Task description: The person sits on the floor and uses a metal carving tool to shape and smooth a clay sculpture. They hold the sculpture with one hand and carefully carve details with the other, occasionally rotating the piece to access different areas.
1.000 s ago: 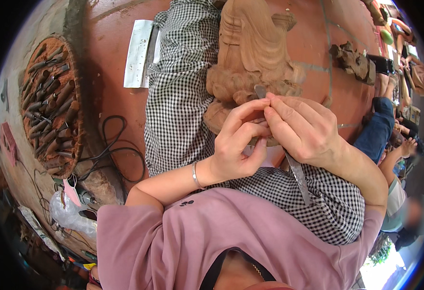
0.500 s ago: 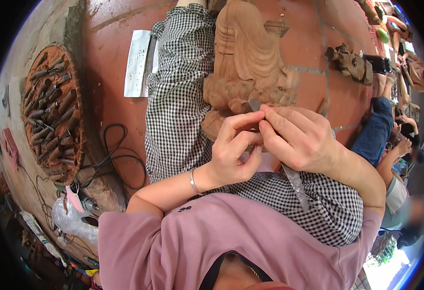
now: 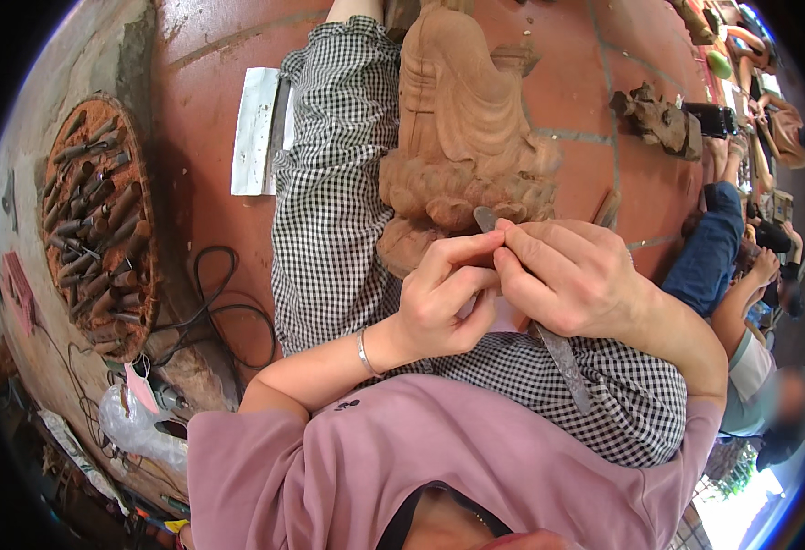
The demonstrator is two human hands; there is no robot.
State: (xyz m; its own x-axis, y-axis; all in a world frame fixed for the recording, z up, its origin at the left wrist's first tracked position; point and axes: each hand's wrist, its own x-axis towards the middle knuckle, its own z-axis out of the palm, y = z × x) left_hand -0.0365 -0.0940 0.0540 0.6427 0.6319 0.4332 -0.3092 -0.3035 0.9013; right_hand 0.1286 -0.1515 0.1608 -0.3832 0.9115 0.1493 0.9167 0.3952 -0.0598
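Note:
A long, flat grey metal blade (image 3: pixel 560 365) with a rounded tip runs through my right hand (image 3: pixel 577 275), whose fingers and thumb are wrapped round its middle. Its lower end slants down over my checked trousers. My left hand (image 3: pixel 444 298) is curled beside it, the index fingertip pressed against the right fingertips just below the blade's tip. Whether the left fingers pinch anything is hidden. Beyond both hands, a carved wooden statue (image 3: pixel 462 101) with draped folds and a lumpy base lies on the floor, with the blade's tip overlapping its base in view.
To the left, a round basket (image 3: pixel 152 266) holds several carving tools among reddish shavings. A black cable (image 3: pixel 203 312) loops beside my leg. A pale flat packet (image 3: pixel 254 133) lies on the tiles. On the right are a rough wood chunk (image 3: pixel 659 124) and other people.
The blade has turned slightly in my right hand, showing its lower part more plainly. Both hands stay together, slightly lower. The view has shifted a little, and the statue appears slightly farther left.

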